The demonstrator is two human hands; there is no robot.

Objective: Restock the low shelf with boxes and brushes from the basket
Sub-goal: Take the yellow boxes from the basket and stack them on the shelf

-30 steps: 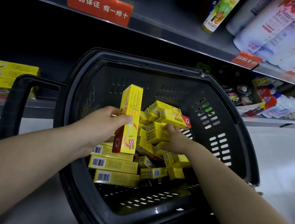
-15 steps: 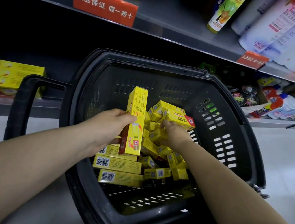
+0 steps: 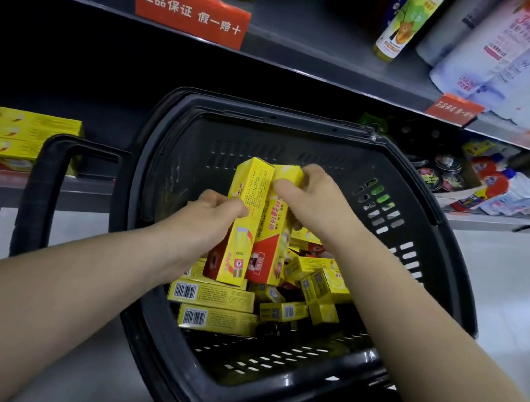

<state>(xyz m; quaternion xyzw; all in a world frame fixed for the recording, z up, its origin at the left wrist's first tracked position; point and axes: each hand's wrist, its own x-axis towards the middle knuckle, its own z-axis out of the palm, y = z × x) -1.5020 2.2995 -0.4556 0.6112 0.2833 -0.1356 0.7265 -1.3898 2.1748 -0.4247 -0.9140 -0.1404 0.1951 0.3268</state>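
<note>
Since the left hand (image 3: 211, 219) grips one yellow box (image 3: 243, 221) and the right hand (image 3: 316, 204) pinches a second box (image 3: 274, 236) beside it, both upright over the basket (image 3: 429, 230), the low shelf (image 3: 30, 188) lies left, nearer the left hand.

Two upright yellow boxes (image 3: 247, 219) in hand, one black basket (image 3: 267, 371), two red shelf signs (image 3: 190, 8).

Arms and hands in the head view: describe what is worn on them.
Nothing is worn. Both forearms are bare for as far as the frame shows them, with no sleeve in view. The left hand and the right hand are ungloved, and no watch, bracelet or ring shows on either wrist or on the fingers that can be seen.
</note>
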